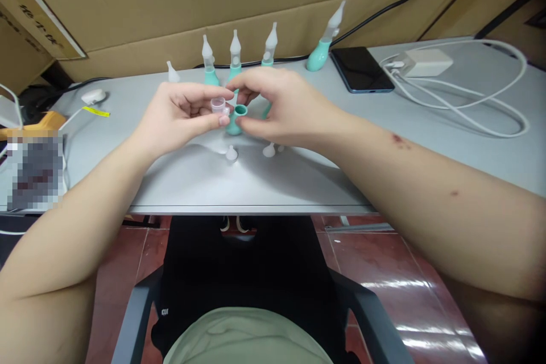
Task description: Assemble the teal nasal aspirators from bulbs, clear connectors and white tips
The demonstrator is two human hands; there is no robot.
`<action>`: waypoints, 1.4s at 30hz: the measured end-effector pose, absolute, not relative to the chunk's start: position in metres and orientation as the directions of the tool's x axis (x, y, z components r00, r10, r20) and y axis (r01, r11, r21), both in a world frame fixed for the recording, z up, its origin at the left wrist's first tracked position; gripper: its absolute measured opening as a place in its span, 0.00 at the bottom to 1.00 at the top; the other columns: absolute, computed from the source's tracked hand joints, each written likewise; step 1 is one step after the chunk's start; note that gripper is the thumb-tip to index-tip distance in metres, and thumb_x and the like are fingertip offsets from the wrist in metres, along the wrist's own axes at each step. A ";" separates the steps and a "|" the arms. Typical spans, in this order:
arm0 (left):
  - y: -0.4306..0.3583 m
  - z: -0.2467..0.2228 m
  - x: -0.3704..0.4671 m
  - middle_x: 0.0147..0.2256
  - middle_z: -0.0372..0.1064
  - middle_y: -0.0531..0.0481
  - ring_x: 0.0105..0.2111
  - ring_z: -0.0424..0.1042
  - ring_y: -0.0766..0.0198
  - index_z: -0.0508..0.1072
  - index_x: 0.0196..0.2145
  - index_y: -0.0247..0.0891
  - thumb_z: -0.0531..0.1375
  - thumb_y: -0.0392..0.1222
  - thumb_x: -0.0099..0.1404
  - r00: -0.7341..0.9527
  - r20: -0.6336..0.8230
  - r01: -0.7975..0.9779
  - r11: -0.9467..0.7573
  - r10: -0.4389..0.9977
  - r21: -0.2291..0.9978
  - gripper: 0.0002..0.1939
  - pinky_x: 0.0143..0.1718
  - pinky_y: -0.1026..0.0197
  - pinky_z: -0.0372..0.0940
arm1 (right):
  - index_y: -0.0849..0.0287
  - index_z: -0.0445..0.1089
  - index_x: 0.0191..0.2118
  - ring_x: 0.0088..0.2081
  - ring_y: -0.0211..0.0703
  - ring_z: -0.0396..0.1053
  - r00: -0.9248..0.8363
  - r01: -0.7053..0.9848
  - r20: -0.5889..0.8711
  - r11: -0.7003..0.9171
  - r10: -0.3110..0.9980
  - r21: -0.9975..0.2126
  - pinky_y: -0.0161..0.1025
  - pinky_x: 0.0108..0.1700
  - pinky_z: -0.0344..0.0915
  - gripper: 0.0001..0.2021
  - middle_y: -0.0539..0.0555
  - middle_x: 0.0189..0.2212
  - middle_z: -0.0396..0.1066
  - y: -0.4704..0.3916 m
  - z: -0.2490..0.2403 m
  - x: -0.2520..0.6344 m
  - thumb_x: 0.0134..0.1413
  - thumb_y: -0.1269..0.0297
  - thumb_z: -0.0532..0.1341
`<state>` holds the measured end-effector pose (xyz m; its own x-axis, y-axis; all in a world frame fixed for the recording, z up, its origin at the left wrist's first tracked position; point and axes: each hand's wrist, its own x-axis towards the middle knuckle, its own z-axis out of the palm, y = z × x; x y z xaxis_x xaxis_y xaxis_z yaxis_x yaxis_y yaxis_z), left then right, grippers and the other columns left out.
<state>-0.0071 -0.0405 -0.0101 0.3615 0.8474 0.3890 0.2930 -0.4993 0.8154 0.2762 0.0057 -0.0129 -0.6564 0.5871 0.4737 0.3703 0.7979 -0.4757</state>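
Loose white tips (231, 153): nearest us, not fitted to anything yet.
Our left hand (179, 111): palm inward, thumb and index pinching a clear cup (218, 104).
Our right hand (285, 105): wrist bent, fingers curled round the teal bulb (234, 127); mouth's bare beside the cup, so unfinished.
Tipped bulbs (318, 58) behind: four look done; leftmost one's mostly hidden, can't tell.
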 end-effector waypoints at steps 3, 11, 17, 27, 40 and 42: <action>-0.039 -0.008 -0.006 0.51 0.92 0.43 0.50 0.93 0.49 0.94 0.58 0.41 0.88 0.56 0.72 0.354 0.361 0.300 -0.471 0.863 0.830 0.24 0.54 0.47 0.92 | 0.49 0.85 0.67 0.60 0.63 0.86 -0.674 0.397 0.409 0.769 0.615 -0.502 0.60 0.66 0.80 0.22 0.59 0.60 0.90 0.004 -0.015 0.275 0.72 0.65 0.70; -0.038 -0.006 -0.003 0.47 0.91 0.45 0.44 0.92 0.53 0.93 0.55 0.42 0.91 0.67 0.70 0.377 0.325 0.240 -0.430 0.867 0.870 0.31 0.53 0.49 0.93 | 0.55 0.84 0.63 0.60 0.63 0.87 -0.691 0.435 0.375 0.770 0.617 -0.466 0.64 0.81 0.62 0.15 0.59 0.56 0.91 -0.001 -0.009 0.272 0.75 0.68 0.73; -0.039 -0.005 -0.001 0.46 0.91 0.45 0.42 0.92 0.54 0.93 0.55 0.43 0.91 0.72 0.67 0.373 0.310 0.227 -0.411 0.874 0.883 0.35 0.51 0.49 0.93 | 0.55 0.85 0.51 0.49 0.56 0.84 -0.686 0.466 0.360 0.761 0.633 -0.450 0.67 0.81 0.60 0.05 0.55 0.49 0.91 -0.004 -0.007 0.270 0.75 0.70 0.73; -0.030 -0.016 -0.002 0.48 0.94 0.47 0.50 0.96 0.47 0.97 0.50 0.46 0.94 0.65 0.64 0.327 0.453 0.097 -0.506 0.830 0.857 0.28 0.55 0.47 0.94 | 0.51 0.74 0.50 0.50 0.60 0.82 -0.622 0.290 0.535 0.803 0.571 -0.520 0.58 0.60 0.77 0.11 0.58 0.49 0.87 0.008 -0.020 0.275 0.64 0.64 0.72; -0.022 -0.019 -0.005 0.48 0.94 0.48 0.48 0.95 0.51 1.00 0.53 0.54 0.92 0.50 0.70 0.381 0.619 -0.034 -0.658 0.687 0.752 0.16 0.53 0.49 0.93 | 0.50 0.74 0.53 0.50 0.51 0.81 -0.601 0.090 0.646 0.842 0.472 -0.531 0.49 0.57 0.81 0.15 0.55 0.52 0.86 0.011 -0.026 0.270 0.62 0.67 0.72; -0.023 -0.018 -0.005 0.47 0.93 0.48 0.47 0.95 0.50 1.00 0.53 0.54 0.92 0.50 0.70 0.369 0.624 -0.025 -0.663 0.689 0.748 0.16 0.51 0.49 0.93 | 0.49 0.74 0.57 0.53 0.52 0.83 -0.586 0.116 0.643 0.836 0.493 -0.536 0.50 0.58 0.82 0.20 0.55 0.54 0.87 0.011 -0.028 0.270 0.62 0.69 0.71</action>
<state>-0.0047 -0.0226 -0.0182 0.3691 0.6890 0.6237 -0.0251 -0.6635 0.7478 0.2703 0.0107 -0.0277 -0.5862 0.4933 0.6427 0.1159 0.8362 -0.5360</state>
